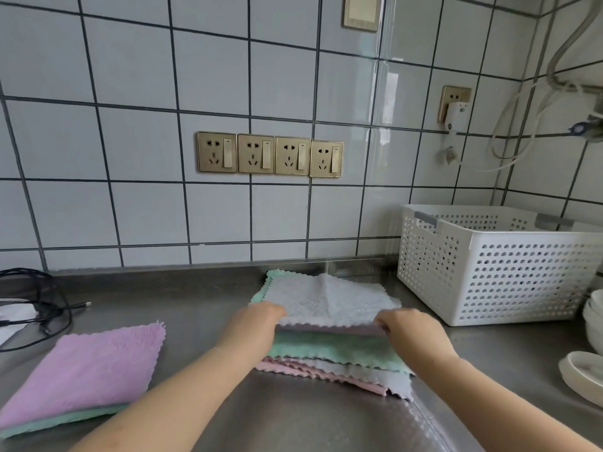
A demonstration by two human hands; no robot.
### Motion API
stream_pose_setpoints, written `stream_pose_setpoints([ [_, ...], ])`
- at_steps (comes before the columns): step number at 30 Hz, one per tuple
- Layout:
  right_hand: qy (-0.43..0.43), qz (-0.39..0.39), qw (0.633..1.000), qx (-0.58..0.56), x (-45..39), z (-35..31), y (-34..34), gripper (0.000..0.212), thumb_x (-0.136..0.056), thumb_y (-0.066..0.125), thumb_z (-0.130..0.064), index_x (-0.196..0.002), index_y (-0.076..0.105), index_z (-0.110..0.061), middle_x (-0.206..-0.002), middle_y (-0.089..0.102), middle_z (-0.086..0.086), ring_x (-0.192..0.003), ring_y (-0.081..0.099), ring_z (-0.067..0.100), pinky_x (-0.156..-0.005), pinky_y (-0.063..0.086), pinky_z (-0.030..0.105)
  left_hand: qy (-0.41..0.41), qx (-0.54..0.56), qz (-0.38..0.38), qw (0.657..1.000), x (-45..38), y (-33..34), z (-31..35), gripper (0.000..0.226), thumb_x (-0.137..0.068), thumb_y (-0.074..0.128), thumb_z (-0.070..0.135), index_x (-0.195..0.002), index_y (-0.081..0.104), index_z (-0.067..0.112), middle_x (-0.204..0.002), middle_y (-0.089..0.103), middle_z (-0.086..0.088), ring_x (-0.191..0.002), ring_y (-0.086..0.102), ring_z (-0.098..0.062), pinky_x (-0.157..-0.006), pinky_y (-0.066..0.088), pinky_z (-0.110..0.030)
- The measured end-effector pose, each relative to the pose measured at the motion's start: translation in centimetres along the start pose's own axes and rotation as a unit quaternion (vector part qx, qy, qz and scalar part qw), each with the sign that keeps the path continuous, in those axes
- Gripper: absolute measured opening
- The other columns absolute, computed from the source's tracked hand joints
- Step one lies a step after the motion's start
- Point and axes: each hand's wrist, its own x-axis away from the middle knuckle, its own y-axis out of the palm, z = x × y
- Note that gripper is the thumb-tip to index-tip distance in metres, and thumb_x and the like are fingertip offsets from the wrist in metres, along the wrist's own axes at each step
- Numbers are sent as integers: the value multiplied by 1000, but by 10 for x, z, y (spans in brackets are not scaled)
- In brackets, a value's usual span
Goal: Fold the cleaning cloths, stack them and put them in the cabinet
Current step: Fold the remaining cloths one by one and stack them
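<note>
- Steel counter (202, 308), bare and grey, running the full width below a tiled wall (130, 93).
- White perforated basket (496, 269) at the back right corner of the counter, standing against the wall.
- Pile of cleaning cloths (336, 353) in the middle of the counter, just left of the basket: green, lilac, grey and pink layers with zigzag edges, spread unevenly, the lowest ones sticking out toward the front edge.
- Grey cloth (326, 298) on top of that pile, its near edge lifted and held at both ends, its far part lying over a green layer near the back edge.
- Lilac cloth (88, 363) lying flat at the front left of the counter, on top of a green one whose edge shows beneath; well apart from the pile.
- Left hand (257, 321) at the near left corner of the grey cloth, fingers curled and pinching the edge.
- Right hand (411, 327) at the near right corner, fingertips pressed together on the same edge.
- White dishes (584, 373) stacked at the right edge.
- Black cable (42, 308) coiled at the left edge.
- Four brass sockets (270, 154) in a row on the wall.
</note>
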Motion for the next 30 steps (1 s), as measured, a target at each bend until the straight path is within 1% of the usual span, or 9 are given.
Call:
stream_pose_setpoints([
  [2, -1, 73, 997, -39, -3, 0, -21, 25, -91, 46, -10, -99, 64, -26, -90, 69, -3, -78, 64, 22, -63, 50, 31, 0, 22, 47, 999, -4, -16, -1, 59, -79, 38, -14, -123, 59, 20, -121, 59, 0, -110, 56, -23, -86, 44, -33],
  [7, -64, 128, 982, -127, 15, -8, -62, 24, -95, 51, -16, -112, 66, -23, -107, 70, -6, -93, 66, 18, -74, 52, 31, 32, 20, 71, 997, 13, -49, -13, 53, -84, 38, -7, -124, 56, 22, -120, 58, 1, -107, 56, -24, -83, 46, -33],
  [10, -107, 58, 984, -126, 50, -13, -62, 24, -94, 52, -20, -114, 65, -24, -112, 67, -10, -102, 63, 13, -82, 47, 25, 60, 5, 1, 998, 54, -55, -23, 45, -85, 37, 2, -120, 58, 21, -117, 57, 4, -108, 53, -21, -78, 42, -30],
  [16, -129, -90, 975, -160, 129, -28, -39, 22, -89, 53, -24, -107, 64, -31, -105, 68, -14, -99, 61, 9, -79, 43, 20, 88, 61, -124, 986, 152, -58, -22, 40, -87, 38, 4, -116, 60, 21, -117, 58, 6, -108, 52, -11, -91, 39, -24],
  [20, -124, -123, 969, -174, 159, -36, -37, 9, -90, 55, -31, -92, 63, -35, -73, 61, -24, -69, 54, 1, -65, 39, 16, 71, 82, -159, 981, 188, -59, -21, 40, -86, 41, 9, -117, 61, 26, -116, 59, 12, -106, 53, -7, -93, 41, -23],
  [23, -123, -150, 966, -174, 170, -39, -44, 29, -87, 57, -30, -61, 46, -31, -55, 49, -19, -52, 37, 3, -54, 31, 19, 45, 142, -175, 973, 205, -63, -21, 26, -86, 45, 22, -105, 63, 24, -105, 65, 11, -91, 55, -6, -86, 44, -28],
  [26, -121, -229, 953, -156, 178, -39, -55, 39, -87, 58, -37, -59, 37, -21, -54, 41, -9, -52, 34, 4, -52, 26, 21, 39, 160, -250, 954, 215, -71, -22, 18, -87, 52, 38, -92, 61, 23, -96, 63, 1, -83, 49, -6, -77, 41, -27],
  [28, -114, -278, 941, -155, 182, -38, -61, 34, -87, 58, -43, -62, 44, -25, -55, 43, -11, -53, 36, 2, -52, 28, 18, 36, 142, -293, 945, 220, -76, -24, 31, -79, 51, 51, -91, 60, 23, -90, 57, 6, -79, 46, -5, -73, 37, -25],
  [30, -104, -289, 938, -163, 183, -39, -62, 28, -86, 60, -45, -66, 50, -27, -58, 46, -13, -53, 38, 0, -53, 30, 17, 24, 146, -288, 946, 222, -77, -27, 23, -83, 54, 48, -86, 59, 25, -84, 52, 7, -73, 42, -5, -67, 33, -23],
])
